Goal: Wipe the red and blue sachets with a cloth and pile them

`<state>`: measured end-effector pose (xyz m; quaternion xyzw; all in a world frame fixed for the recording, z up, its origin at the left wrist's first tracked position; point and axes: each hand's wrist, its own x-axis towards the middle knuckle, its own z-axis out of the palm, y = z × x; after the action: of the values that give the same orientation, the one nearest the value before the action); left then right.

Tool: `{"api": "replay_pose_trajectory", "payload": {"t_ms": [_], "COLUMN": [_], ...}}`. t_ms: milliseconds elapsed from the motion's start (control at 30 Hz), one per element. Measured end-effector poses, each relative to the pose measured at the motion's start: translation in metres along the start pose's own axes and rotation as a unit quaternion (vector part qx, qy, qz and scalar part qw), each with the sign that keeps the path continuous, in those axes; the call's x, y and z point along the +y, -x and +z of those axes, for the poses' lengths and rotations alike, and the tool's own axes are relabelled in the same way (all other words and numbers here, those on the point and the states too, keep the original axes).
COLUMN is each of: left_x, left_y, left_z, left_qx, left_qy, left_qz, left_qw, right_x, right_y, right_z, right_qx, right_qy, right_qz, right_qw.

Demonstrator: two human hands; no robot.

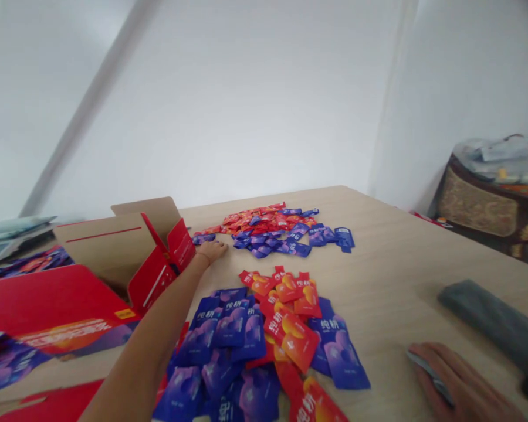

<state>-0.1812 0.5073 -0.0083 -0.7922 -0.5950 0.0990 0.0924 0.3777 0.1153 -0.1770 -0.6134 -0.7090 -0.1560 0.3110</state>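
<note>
My left hand (214, 251) reaches far forward and lies on the table beside the red box, its fingers stretched out towards the far pile. Nothing shows in it. Small purple packets (268, 243) and red packets (264, 220) make up that far pile. Nearer to me, larger purple pouches (237, 322) and red-orange pouches (290, 334) overlap in a heap, partly behind my left forearm. At the lower right, my right hand (460, 384) rests on the table, closed around a slim grey metal tool (431, 375) whose exact kind is unclear.
An opened red cardboard box (53, 293) stands at the left with its flaps up. More purple pouches (9, 360) lie around it. A dark grey cloth-like item (493, 322) lies at the right of the wooden table (391, 275). Beyond the table stands a patterned chair (479, 199) with items on it.
</note>
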Motion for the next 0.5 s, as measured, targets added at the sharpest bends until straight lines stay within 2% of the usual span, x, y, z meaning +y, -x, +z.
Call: {"api": "replay_pose_trajectory", "payload": {"t_ms": [100,200,367,500], "left_x": [-0.001,0.006,0.023,0.036], "left_y": [0.005,0.019,0.054,0.096], "left_z": [-0.006,-0.022,-0.071,-0.117], "left_qx": [0.013,0.058,0.128,0.164], "left_qy": [0.013,0.043,0.148,0.272], "left_qz": [-0.032,-0.081,-0.115,-0.115], "left_qw": [0.999,0.994,0.974,0.941], "right_x": [-0.008,-0.021,-0.038,-0.044], "right_y": [-0.006,-0.014,-0.026,-0.032], "right_z": [-0.009,-0.017,-0.022,-0.023], "right_qx": [-0.017,-0.028,-0.005,-0.004], "right_qy": [-0.015,0.002,0.023,0.022], "right_qz": [0.018,0.028,0.023,0.036], "right_qw": [1.000,0.999,0.999,0.999]}}
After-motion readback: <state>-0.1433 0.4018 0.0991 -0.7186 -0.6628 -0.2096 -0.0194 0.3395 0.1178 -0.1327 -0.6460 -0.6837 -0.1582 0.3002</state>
